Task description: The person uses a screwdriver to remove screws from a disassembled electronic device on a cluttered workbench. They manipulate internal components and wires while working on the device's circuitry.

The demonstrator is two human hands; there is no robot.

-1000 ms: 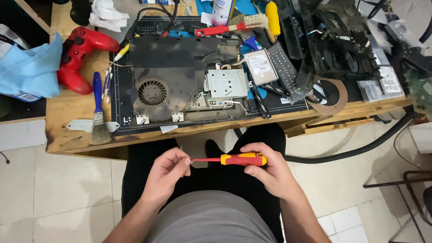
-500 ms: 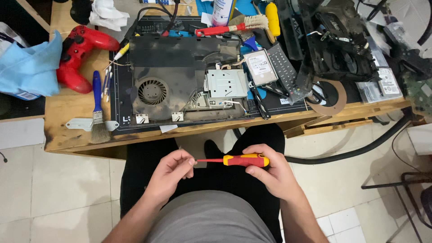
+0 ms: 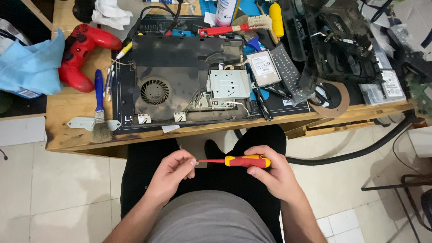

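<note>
Your right hand (image 3: 274, 173) grips red-and-yellow-handled screwdriver (image 3: 245, 161) over lap, below opened dusty black game console (image 3: 180, 85) on wooden desk (image 3: 67, 135). Your left hand (image 3: 173, 173) pinches its tip.

wooden bench (image 3: 72, 139), opened console (image 3: 180, 81), brush (image 3: 100, 108), red controller (image 3: 83, 51)

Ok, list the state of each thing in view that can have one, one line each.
screwdriver: level over the lap, handle gripped in the right hand, tip pinched by the left hand fingers.
game console: cover off, fan and metal drive cage exposed, dusty.
red controller: lying loose on the wooden table, untouched.
blue-handled brush: lying flat, bristles toward the table edge.
hard drive: out of the console, lying beside it.
</note>
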